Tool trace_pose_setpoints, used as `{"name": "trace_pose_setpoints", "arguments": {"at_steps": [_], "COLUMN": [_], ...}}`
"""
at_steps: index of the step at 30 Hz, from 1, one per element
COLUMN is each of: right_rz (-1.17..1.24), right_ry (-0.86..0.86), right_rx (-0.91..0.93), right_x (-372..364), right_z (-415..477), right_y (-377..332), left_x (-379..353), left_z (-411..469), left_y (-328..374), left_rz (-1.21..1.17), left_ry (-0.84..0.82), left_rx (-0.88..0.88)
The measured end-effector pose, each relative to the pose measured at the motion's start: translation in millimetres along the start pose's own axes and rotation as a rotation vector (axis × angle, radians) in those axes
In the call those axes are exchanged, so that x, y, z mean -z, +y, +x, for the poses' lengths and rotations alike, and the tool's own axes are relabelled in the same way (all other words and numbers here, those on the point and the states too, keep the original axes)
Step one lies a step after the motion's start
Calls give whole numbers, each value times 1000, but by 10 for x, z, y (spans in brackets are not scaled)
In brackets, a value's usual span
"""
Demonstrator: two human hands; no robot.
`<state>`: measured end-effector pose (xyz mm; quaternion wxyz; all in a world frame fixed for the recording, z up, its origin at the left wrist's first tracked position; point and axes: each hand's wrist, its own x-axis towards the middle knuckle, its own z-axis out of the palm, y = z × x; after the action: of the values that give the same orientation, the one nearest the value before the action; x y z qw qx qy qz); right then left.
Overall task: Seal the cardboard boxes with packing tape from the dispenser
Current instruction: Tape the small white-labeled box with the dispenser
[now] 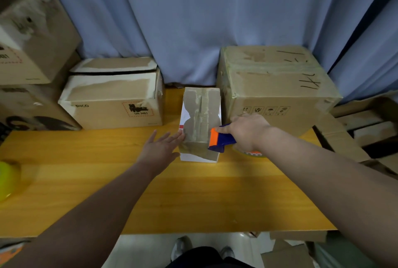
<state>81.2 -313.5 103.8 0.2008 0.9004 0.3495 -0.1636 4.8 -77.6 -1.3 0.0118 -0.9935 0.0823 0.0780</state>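
Box: small box point(200, 121) stands on the table point(172, 192), middle, toward the back. Its sides are white. Its top is brown, with torn patches and a strip of tape down the centre seam.
Dispenser: blue body with an orange front, the dispenser point(220, 139) sits at the near right corner of the box top. Whether it is pressing down, I cannot tell.
Right hand: the right hand point(247, 131) is wrapped around the dispenser's handle from above, with the arm reaching in from the right.
Left hand: the left hand point(160, 147) is flat, fingers straight and spread. Its fingertips touch the near left edge of the small box.
Hands together: they are apart, one on each side of the small box.
Right neighbour: a large box point(275, 87) stands just beside the small box, wrapped in tape and marked with black pen strokes.
Left neighbour: the PICO box point(114, 97) stands near the small box, its top flaps not quite shut.
Far left: stacked boxes point(32, 37), blurred.
Table edge, left: a yellow-green roll point(7, 179), blurred.
Behind: a blue-grey curtain point(193, 20) hangs along the back.
Below: shoes point(182, 246) on a pale floor, with cardboard scraps to the right.
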Motion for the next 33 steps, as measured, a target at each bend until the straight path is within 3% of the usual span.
{"name": "trace_pose_setpoints", "arguments": {"at_steps": [4, 14, 19, 22, 27, 33], "right_rz": [16, 93, 88, 78, 51, 19], "right_ry": [-5, 46, 24, 1, -14, -92], "right_rx": [-7, -31, -32, -36, -23, -2], "right_x": [-8, -132, -74, -41, -10, 76], "right_z": [33, -14, -4, 10, 30, 55], "right_y": [-8, 15, 10, 2, -7, -13], "left_x": [-7, -183, -147, -47, 15, -29], "left_z": [111, 273, 272, 178, 72, 192], "left_y": [28, 10, -91, -144, 138, 480], "left_rz": [40, -5, 12, 73, -20, -113], "left_ry": [220, 429, 290, 101, 168, 13], "left_rx": [-100, -190, -225, -204, -233, -148]}}
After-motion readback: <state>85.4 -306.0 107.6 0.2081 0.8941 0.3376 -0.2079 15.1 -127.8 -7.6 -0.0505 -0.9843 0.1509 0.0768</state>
